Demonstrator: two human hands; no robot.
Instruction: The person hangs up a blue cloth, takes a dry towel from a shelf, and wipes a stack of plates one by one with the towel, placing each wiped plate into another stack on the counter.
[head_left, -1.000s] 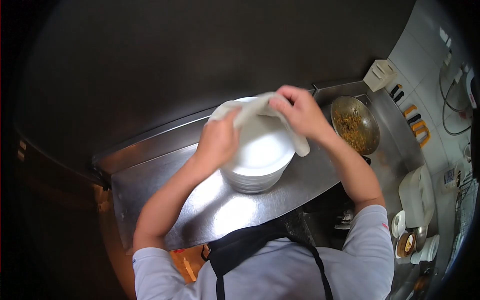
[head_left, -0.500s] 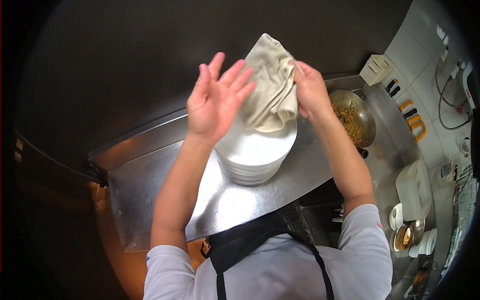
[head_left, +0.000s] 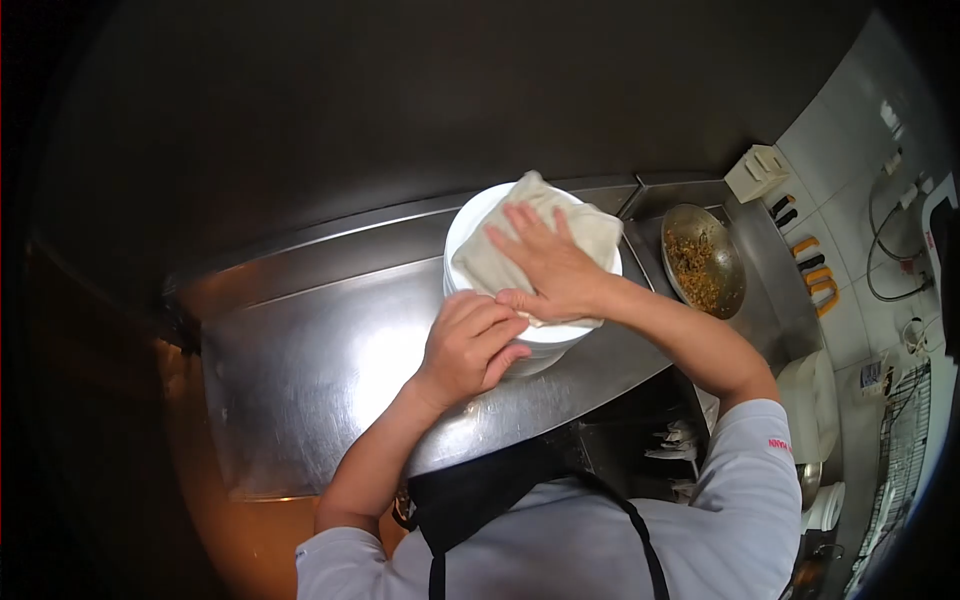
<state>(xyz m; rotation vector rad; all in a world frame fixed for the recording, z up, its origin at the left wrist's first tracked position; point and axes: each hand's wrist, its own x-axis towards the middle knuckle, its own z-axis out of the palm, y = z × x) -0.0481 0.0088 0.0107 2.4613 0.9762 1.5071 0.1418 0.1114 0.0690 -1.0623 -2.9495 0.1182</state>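
A stack of white plates (head_left: 465, 220) stands on the steel counter. A pale, damp-looking cloth (head_left: 592, 238) lies spread over the top plate, overhanging its far edge slightly. My right hand (head_left: 550, 262) presses flat on this cloth, fingers spread and thumb pointing toward the left hand. At the near left rim, my left hand (head_left: 465, 345) is closed around the top plate's edge, its fingers bent over the rim and its thumb lower down. The fingertips meet the right thumb and the cloth's near edge.
A metal pan (head_left: 703, 260) of chopped, browned food sits right of the stack. Beyond it are a cream holder (head_left: 757, 172) and orange- and black-handled knives (head_left: 820, 285) by the tiled wall. The steel counter (head_left: 290, 370) stretches left; a dark wall rises behind.
The cloth has come down from the air onto the top plate, under my right hand, which has opened flat. My left hand has dropped from its raised, open pose to the plate's rim.
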